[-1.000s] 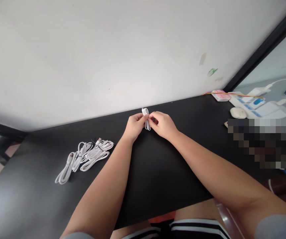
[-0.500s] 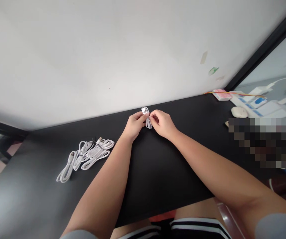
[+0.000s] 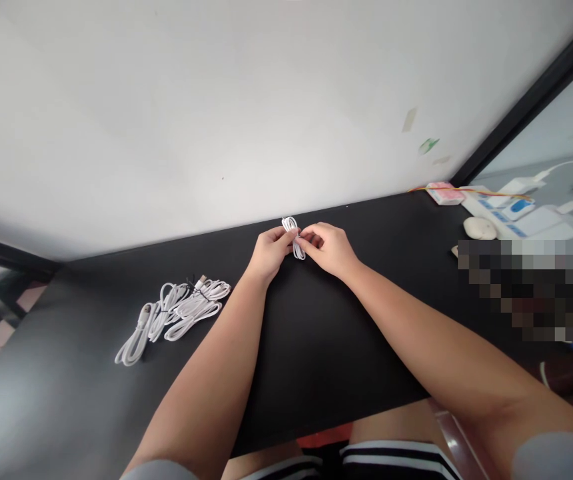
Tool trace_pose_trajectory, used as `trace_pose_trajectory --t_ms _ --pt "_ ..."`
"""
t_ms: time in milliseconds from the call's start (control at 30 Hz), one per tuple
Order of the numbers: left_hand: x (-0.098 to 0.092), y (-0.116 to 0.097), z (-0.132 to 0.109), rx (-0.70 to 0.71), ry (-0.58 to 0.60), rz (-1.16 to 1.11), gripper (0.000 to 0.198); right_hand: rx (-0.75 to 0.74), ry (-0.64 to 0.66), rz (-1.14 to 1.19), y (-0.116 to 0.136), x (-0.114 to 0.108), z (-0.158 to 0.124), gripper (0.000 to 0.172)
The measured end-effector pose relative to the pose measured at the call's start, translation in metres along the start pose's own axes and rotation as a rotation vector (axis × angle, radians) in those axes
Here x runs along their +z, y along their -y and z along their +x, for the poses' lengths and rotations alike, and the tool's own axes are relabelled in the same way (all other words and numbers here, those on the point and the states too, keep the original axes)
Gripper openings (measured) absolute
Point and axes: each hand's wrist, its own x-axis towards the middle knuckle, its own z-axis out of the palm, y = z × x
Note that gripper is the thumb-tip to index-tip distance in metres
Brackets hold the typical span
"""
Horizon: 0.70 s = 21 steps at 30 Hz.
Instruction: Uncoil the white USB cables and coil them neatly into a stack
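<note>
A coiled white cable point(image 3: 298, 251) is held just above the black table, near its back edge. Its loops stand out above and below my fingers. My left hand point(image 3: 270, 252) is closed around the bundle's middle from the left, thumb across the front. From the right, my right hand point(image 3: 330, 248) pinches at the same middle part with thumb and forefinger. Whether a tie lies between those fingertips is too small to tell. Left of my left forearm lie several white cable bundles point(image 3: 194, 308), bound with dark ties, with a USB plug showing on top.
The black table point(image 3: 311, 353) meets a white wall at the back. On the right are a white power strip point(image 3: 499, 215) with adapters, a white mouse-like case point(image 3: 480, 228), a pink-and-white packet point(image 3: 445, 193) and a pixelated area. The table's front edge runs above my lap.
My right thumb and forefinger have shifted slightly left, onto the front of the cable's middle. My left hand keeps its hold. The whole view has shifted a little.
</note>
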Motion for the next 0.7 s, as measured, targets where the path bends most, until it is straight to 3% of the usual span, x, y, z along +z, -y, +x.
trace_pose_trajectory --t_ms 300,500,700 --pt "-0.0004 0.0023 0.0002 0.022 0.044 0.039 0.031 -0.023 -0.001 -0.115 0.0044 -0.0003 0.0008 0.019" --pt "0.0005 0.0016 -0.0001 0.029 0.008 0.014 0.034 0.032 -0.020 -0.044 0.0005 0.0009 0.0009 0.017" --pt "-0.0036 0.0015 0.0019 -0.013 0.000 -0.057 0.037 0.000 0.056 0.033 -0.0044 -0.0048 0.0016 0.011"
